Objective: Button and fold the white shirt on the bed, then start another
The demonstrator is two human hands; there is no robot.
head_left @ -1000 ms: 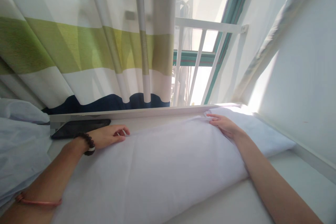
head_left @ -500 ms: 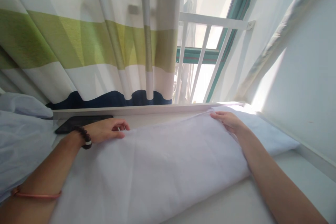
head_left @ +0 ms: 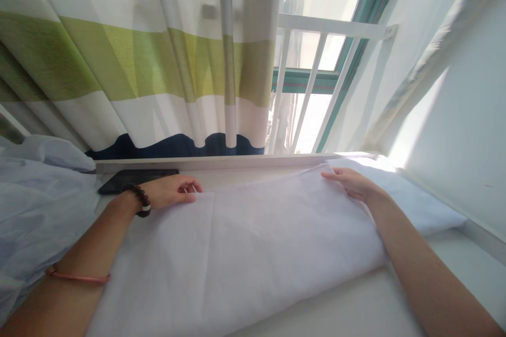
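Note:
A folded white cloth (head_left: 269, 231) stretches across the white surface in front of me, its far edge lying between my hands. My left hand (head_left: 168, 191) grips that edge on the left, thumb over the fabric and fingers curled behind it. A dark bead bracelet circles the left wrist, and a copper-coloured bangle sits further up the arm. At the upper right corner of the cloth, my right hand (head_left: 351, 181) pinches the fabric between thumb and fingers. Another part of white fabric (head_left: 419, 205) spreads beyond the right wrist.
A dark phone-like slab (head_left: 136, 180) lies behind my left wrist. Crumpled white fabric (head_left: 43, 210) is heaped at the left. A low ledge (head_left: 233, 161) runs along the back, below a striped curtain (head_left: 158, 63), white railing (head_left: 336, 25) and window. A wall (head_left: 470, 126) stands at the right.
The whole view has shifted slightly, so things appear further right. Both hands stay at the cloth's far edge, with the right fingers slightly more stretched out.

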